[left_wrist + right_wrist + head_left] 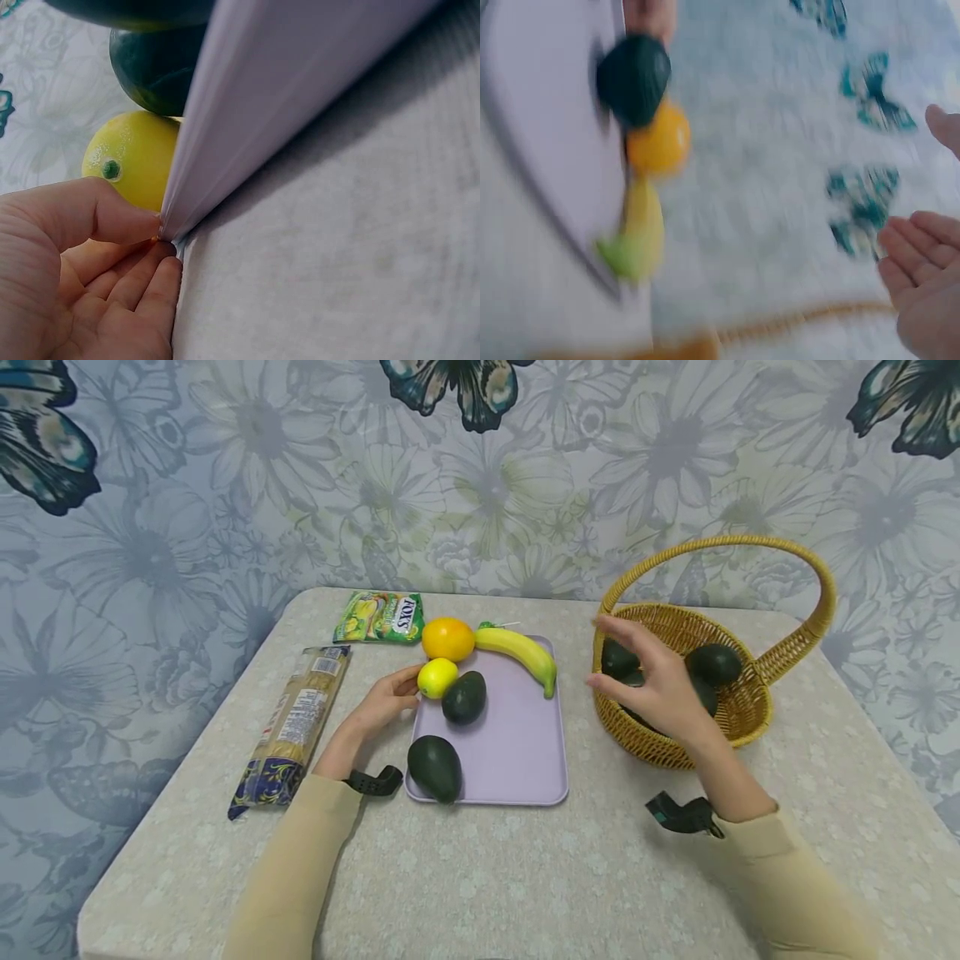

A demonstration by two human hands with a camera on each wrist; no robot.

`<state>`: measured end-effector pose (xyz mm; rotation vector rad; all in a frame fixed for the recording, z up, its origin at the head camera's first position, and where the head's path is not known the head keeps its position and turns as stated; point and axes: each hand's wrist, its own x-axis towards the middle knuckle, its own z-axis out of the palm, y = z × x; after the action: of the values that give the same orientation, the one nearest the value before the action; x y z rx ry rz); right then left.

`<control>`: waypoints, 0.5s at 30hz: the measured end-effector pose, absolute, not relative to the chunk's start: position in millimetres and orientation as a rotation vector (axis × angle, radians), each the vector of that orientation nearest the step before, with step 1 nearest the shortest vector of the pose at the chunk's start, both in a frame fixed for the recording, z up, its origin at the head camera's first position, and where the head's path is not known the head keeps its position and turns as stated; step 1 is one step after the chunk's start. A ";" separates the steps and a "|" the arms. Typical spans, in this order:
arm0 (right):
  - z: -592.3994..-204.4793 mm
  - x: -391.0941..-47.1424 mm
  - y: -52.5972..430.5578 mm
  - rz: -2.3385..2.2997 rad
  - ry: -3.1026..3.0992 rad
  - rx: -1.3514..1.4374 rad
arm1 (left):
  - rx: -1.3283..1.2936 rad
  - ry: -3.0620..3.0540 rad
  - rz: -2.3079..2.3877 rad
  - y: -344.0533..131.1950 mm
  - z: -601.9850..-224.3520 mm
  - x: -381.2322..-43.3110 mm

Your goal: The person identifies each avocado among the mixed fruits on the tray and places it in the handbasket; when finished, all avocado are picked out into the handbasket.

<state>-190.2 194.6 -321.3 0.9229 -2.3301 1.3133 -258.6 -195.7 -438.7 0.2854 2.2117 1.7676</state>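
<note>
At its left edge, a lilac tray (517, 752) is pinched between the thumb and fingers of my left hand (386, 700); the left wrist view shows the thumb against the rim. Close by that thumb sits a yellow lemon (131, 157). An avocado (464, 697) lies beside the lemon, and another avocado (435, 769) rests at the tray's front left corner. An orange (447, 639) and a banana (521, 653) lie along the back. My right hand (656, 681), fingers spread and holding nothing, hovers over the left side of a wicker basket (652, 747) with several avocados (713, 665) inside.
A long pasta packet (296, 727) lies left of my left arm. Behind it is a green candy bag (380, 617). The basket's tall handle (821, 581) arches over its opening. A patterned wall (525, 502) stands right behind the table (540, 885).
</note>
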 end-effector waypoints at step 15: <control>-376.1 -235.7 59.0 1.768 -2.846 0.698 | 0.349 2.180 1.807 -194.4 -434.7 -254.4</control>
<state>-235.7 59.0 -376.1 0.6983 -2.8462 1.7675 -254.4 -194.4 -434.7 0.3492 2.1803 1.8065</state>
